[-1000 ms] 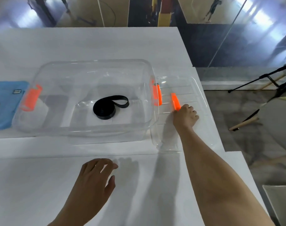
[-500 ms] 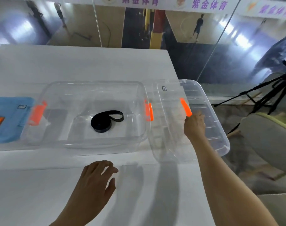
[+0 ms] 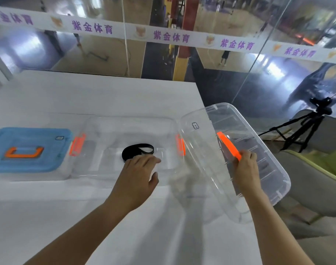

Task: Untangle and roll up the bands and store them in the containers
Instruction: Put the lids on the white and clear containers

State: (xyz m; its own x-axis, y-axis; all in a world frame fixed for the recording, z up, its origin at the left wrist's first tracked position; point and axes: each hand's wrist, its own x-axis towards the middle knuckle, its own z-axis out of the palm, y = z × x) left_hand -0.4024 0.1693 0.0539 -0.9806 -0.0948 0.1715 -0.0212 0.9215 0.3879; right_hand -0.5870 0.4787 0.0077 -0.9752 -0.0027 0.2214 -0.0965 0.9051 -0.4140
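While the right hand [image 3: 245, 165] curls its fingers round the orange handle [image 3: 229, 145] of the tilted clear lid [image 3: 259, 188] at centre right, swing it level over the container [image 3: 98, 169]; the rolled band [image 3: 136, 150] lies inside, mid-frame; the left hand [image 3: 138, 175], fingers loosely apart, should steady the near rim.

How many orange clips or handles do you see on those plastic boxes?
4: the lid handle gripped by the right hand, two clips on the clear box's ends, and the blue lid's handle. Others may be hidden.

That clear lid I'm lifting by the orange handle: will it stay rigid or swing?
The clear lid looks thin, so probably light and slightly flexible. The right hand grips only its orange handle, and it hangs tilted, so it may swing.
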